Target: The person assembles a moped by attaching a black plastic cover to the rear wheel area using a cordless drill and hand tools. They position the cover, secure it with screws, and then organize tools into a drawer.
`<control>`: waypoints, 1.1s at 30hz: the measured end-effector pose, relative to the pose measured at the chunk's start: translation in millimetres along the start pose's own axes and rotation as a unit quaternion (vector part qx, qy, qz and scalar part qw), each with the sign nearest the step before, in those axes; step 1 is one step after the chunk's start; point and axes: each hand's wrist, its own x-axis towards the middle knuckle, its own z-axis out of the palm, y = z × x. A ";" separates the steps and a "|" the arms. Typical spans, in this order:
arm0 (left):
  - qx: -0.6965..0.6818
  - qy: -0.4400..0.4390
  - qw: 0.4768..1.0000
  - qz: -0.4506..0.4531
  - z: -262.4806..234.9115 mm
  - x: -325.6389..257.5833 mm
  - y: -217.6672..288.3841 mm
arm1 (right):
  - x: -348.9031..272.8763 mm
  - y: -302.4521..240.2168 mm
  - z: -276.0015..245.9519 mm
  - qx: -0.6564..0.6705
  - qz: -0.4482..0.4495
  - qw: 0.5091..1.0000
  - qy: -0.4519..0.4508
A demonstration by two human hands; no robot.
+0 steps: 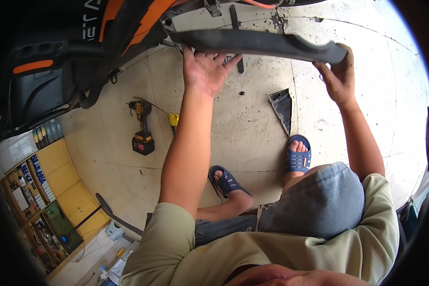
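A long dark-grey plastic trim panel point(252, 43) spans the space between my two hands, beside the lower end of a black and orange scooter point(110, 24). My left hand point(202, 74) supports its left part from below, palm turned up; the fingertips are partly hidden behind the panel and the thumb sticks out to the right. At the other end my right hand point(341, 78) grips the curved tip, thumb on the near side and fingers wrapped around the edge. The panel's left end reaches close to the scooter's body; whether they touch, I cannot tell.
On the floor lie a cordless impact driver point(142, 126), a yellow-handled tool point(174, 119), a black triangular plastic piece point(282, 108) and a small black cap point(242, 93). A black stand leg point(240, 62) lies beneath the panel. Lower left are wooden shelves point(35, 190) and a mirror point(105, 204).
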 end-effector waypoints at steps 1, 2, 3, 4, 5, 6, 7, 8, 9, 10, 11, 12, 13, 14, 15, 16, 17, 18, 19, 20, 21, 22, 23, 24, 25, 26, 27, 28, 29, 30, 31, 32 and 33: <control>-0.007 -0.002 1.000 -0.025 -5.1 11.2 5.0 | 7.7 0.4 2.4 -0.001 0.006 1.000 -0.003; 0.014 -0.008 1.000 -0.025 -4.7 21.6 8.1 | 14.6 -1.4 1.8 -0.015 0.009 1.000 -0.004; 0.035 -0.014 0.999 -0.025 -4.8 30.1 11.9 | 19.4 -1.1 3.8 -0.028 0.012 1.000 -0.007; 0.054 -0.025 0.998 -0.029 1.3 37.5 12.5 | 23.0 1.1 4.8 -0.005 0.002 1.000 0.012; 0.052 -0.018 0.998 -0.005 5.7 40.6 12.7 | 25.9 2.5 5.9 0.001 0.005 1.000 0.007; 0.050 -0.010 0.999 0.019 9.7 41.7 13.3 | 28.7 3.6 7.2 0.008 0.007 1.000 0.000; 0.049 0.000 0.998 0.043 12.7 40.8 14.5 | 30.3 5.3 10.4 0.016 0.011 1.000 -0.007; 0.051 -0.016 0.997 0.059 13.9 41.7 16.0 | 33.5 5.5 13.6 0.010 0.013 1.000 -0.002; 0.043 -0.008 0.997 0.065 12.8 43.1 14.9 | 38.5 4.9 15.5 -0.003 0.007 1.000 -0.015; 0.037 -0.001 0.996 0.076 11.4 44.9 16.4 | 47.2 4.0 18.2 -0.013 -0.003 0.999 -0.029; 0.031 0.006 0.996 0.087 9.0 46.5 17.7 | 54.1 3.5 20.6 -0.024 -0.013 0.999 -0.044; 0.013 0.006 0.997 0.079 2.1 47.4 18.4 | 58.8 3.8 22.7 -0.035 -0.015 0.998 -0.053; -0.004 0.003 0.997 0.073 -6.3 49.0 21.5 | 64.0 4.8 24.6 -0.055 -0.047 0.996 -0.044; -0.021 -0.003 0.998 0.065 -7.1 52.7 23.2 | 68.1 6.7 24.7 -0.079 -0.080 0.993 -0.033; -0.024 0.001 0.997 0.069 -8.4 55.1 23.7 | 71.6 9.3 25.8 -0.102 -0.113 0.988 -0.022; -0.029 0.003 0.997 0.069 -4.3 55.8 19.8 | 69.8 16.6 20.9 -0.077 -0.085 0.993 -0.029; -0.031 0.008 0.997 0.072 -1.8 54.2 18.2 | 66.6 19.0 20.6 -0.068 -0.072 0.995 -0.028; -0.033 -0.005 0.997 0.069 -1.7 53.8 17.2 | 63.4 22.8 21.2 -0.068 -0.086 0.994 -0.025; -0.062 -0.027 0.996 0.061 -2.8 56.8 14.3 | 59.2 26.4 18.4 -0.074 -0.098 0.992 -0.019; -0.067 -0.043 0.995 0.058 -9.0 58.2 14.5 | 54.4 29.2 17.2 -0.080 -0.128 0.988 -0.029; -0.072 -0.058 0.994 0.055 -13.9 60.0 15.3 | 50.6 30.8 16.6 -0.086 -0.158 0.983 -0.038; -0.055 -0.060 0.995 0.062 -7.5 53.0 16.3 | 44.7 32.2 21.3 -0.064 -0.173 0.981 -0.053; -0.061 -0.061 0.994 0.061 -8.6 55.7 17.7 | 43.6 29.9 24.0 -0.071 -0.182 0.979 -0.063; -0.066 -0.062 0.994 0.060 -11.6 60.6 19.0 | 44.7 29.6 26.1 -0.084 -0.186 0.977 -0.067; -0.068 -0.061 0.994 0.064 -12.2 63.5 19.4 | 45.3 30.6 25.9 -0.092 -0.190 0.975 -0.072; -0.075 -0.057 0.994 0.054 -21.9 63.4 22.0 | 41.3 28.2 31.8 -0.106 -0.188 0.974 -0.067; -0.084 -0.053 0.993 0.057 -30.3 70.3 22.6 | 48.2 29.9 32.3 -0.115 -0.194 0.972 -0.069; -0.097 -0.080 0.991 0.051 -28.7 74.8 22.4 | 49.9 32.4 31.4 -0.126 -0.219 0.964 -0.079; -0.113 -0.107 0.987 0.050 -24.4 78.2 21.4 | 51.6 31.0 31.9 -0.143 -0.228 0.959 -0.088; -0.095 -0.096 0.990 0.049 -24.2 81.5 25.0 | 51.9 34.2 32.2 -0.138 -0.228 0.960 -0.089; -0.079 -0.089 0.992 0.046 -25.7 85.5 26.5 | 51.4 37.1 29.1 -0.138 -0.231 0.959 -0.090; -0.030 -0.134 0.988 0.069 -31.0 88.9 26.7 | 50.7 36.9 26.7 -0.109 -0.219 0.965 -0.099; 0.019 -0.182 0.979 0.089 -37.2 93.4 25.1 | 48.7 38.7 24.5 -0.084 -0.209 0.968 -0.107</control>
